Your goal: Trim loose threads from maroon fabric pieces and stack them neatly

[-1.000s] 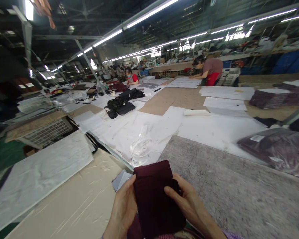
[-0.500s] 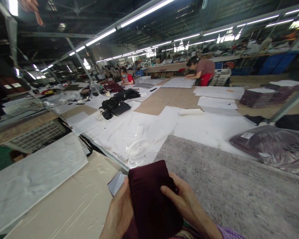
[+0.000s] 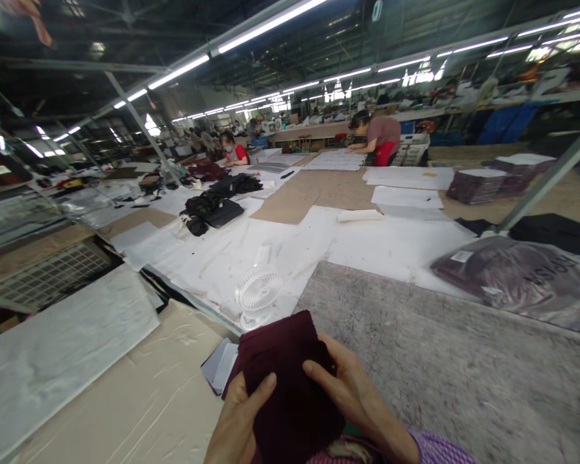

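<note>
Between my two hands is a small stack of dark maroon fabric pieces [image 3: 285, 367], held up in front of me and slightly tilted. My left hand [image 3: 239, 415] grips its left side, thumb lying across the front. On the right edge, my right hand [image 3: 345, 380] is closed with its thumb on the face and the fingers behind, out of sight. A grey-blue and white folded piece [image 3: 220, 364] lies just left of the stack, partly covered by it. Beyond the fabric stands a small white fan [image 3: 260, 290] on the white-covered table.
A grey mottled board [image 3: 415, 361] spans the right, with a plastic bag of dark goods [image 3: 507, 267] behind it. Beige sheeting [image 3: 140, 386] lies at left. Black cloth bundles [image 3: 217, 209] rest farther back. Two co-workers [image 3: 234, 151] lean over the far tables.
My left thumb has moved from the stack's edge onto its front. The layers at the upper left are now fanned slightly apart. The view has turned a little to the right.
</note>
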`<action>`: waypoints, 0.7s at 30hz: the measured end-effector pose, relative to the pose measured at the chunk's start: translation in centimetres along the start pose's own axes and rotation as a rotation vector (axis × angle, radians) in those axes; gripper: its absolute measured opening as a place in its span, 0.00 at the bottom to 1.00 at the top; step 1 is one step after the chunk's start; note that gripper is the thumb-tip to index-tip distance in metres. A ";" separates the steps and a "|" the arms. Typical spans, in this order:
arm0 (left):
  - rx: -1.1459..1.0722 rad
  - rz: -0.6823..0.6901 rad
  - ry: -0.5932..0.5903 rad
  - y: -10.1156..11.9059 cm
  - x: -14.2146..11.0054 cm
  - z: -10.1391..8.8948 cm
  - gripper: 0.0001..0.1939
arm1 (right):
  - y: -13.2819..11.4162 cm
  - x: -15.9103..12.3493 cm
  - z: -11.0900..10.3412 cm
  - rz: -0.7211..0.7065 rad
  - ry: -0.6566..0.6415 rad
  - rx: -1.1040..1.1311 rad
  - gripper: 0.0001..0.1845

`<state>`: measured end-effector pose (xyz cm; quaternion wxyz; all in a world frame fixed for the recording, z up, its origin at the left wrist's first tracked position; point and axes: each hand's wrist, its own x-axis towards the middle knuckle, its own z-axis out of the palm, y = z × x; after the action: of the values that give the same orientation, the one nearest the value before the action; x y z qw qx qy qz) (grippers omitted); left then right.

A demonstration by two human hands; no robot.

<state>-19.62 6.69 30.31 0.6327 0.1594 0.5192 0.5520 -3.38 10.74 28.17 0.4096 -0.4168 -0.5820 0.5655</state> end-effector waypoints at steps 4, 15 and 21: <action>0.004 -0.032 0.010 0.4 0.0 -0.6 0.24 | 0.4 0.2 0.0 0.021 0.012 0.239 0.26; 0.030 -0.026 -0.005 1.1 0.2 -1.4 0.28 | 0.1 0.6 -0.4 -0.005 -0.113 0.347 0.12; -0.007 -0.030 -0.021 0.8 0.3 -1.3 0.23 | -0.1 1.4 0.0 -0.119 -0.004 0.273 0.13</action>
<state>-21.15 6.75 30.25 0.6470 0.1549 0.5128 0.5426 -3.84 12.11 28.29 0.4941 -0.3207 -0.5243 0.6149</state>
